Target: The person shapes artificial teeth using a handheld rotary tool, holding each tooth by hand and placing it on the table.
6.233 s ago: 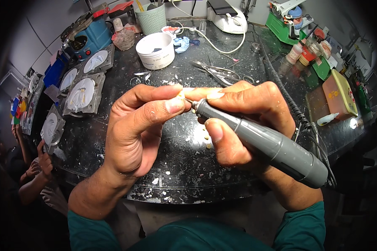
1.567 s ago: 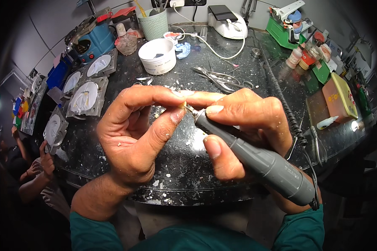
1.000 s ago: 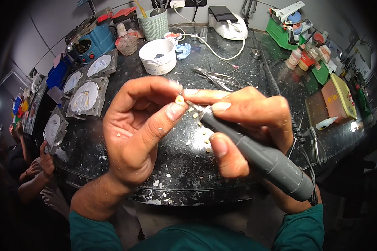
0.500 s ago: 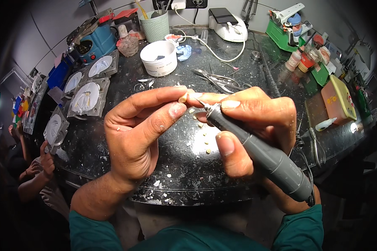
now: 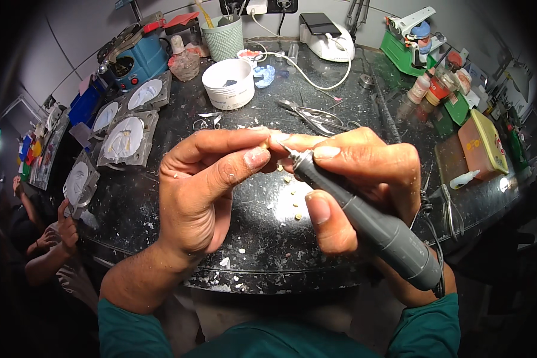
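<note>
Between the thumb and index finger of my left hand (image 5: 194,197) is a small cream piece (image 5: 264,145), mostly covered by the fingertips. My right hand (image 5: 388,164) is closed round a dark grey rotary handpiece (image 5: 391,238), whose thin bur (image 5: 285,147) points toward the piece; whether they touch I cannot tell. A right fingertip rests beside the left ones. Several small yellowish pieces (image 5: 296,205) lie on the black worktop (image 5: 256,262) below the hands. Scissor-like steel pliers (image 5: 304,113) lie just beyond them.
A white tub (image 5: 228,89) and mint cup (image 5: 222,40) stand behind. Metal flasks (image 5: 125,158) with white plaster line the left; a co-worker's hand (image 5: 67,232) is beside one. A coiled cord (image 5: 391,125), green bin (image 5: 397,53) and lidded box (image 5: 477,149) are at the right.
My left hand has shifted slightly rightward over the last second, and the cream piece shows less between its fingertips. The handpiece's tip has moved slightly right; both hands keep their grips.
</note>
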The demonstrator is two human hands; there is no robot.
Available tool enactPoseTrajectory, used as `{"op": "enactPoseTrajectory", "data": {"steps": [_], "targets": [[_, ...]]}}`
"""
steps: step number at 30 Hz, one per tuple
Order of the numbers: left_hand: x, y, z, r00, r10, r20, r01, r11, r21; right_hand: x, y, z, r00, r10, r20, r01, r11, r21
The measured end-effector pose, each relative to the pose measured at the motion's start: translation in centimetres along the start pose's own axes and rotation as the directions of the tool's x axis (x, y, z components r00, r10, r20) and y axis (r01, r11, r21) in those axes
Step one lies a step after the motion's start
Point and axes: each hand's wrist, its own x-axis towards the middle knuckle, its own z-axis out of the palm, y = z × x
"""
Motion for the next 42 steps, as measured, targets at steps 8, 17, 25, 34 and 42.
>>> {"op": "enactPoseTrajectory", "data": {"steps": [8,17,25,34,42], "targets": [[0.0,0.2,0.2,0.998,-0.041,-0.055,0.043,0.998,0.042,-0.3,-0.5,0.1,0.993,0.114,-0.017,-0.114,0.993,0.024],[0.0,-0.3,-0.5,0.987,-0.163,0.007,0.160,0.962,-0.220,0.2,0.9,-0.1,0.994,-0.111,-0.017,0.111,0.994,-0.021],[-0.1,-0.5,-0.8,0.986,-0.154,0.063,0.166,0.954,-0.251,0.1,-0.2,0.1,1.000,0.023,0.019,-0.024,1.000,0.013],[-0.2,-0.6,-0.5,0.995,-0.091,0.036,0.097,0.971,-0.219,0.0,0.1,0.0,0.999,0.009,0.038,-0.010,1.000,0.030],[-0.3,-0.5,-0.6,0.995,-0.084,0.047,0.092,0.972,-0.215,0.0,-0.1,0.1,0.999,0.016,0.032,-0.017,0.999,0.034]]}}
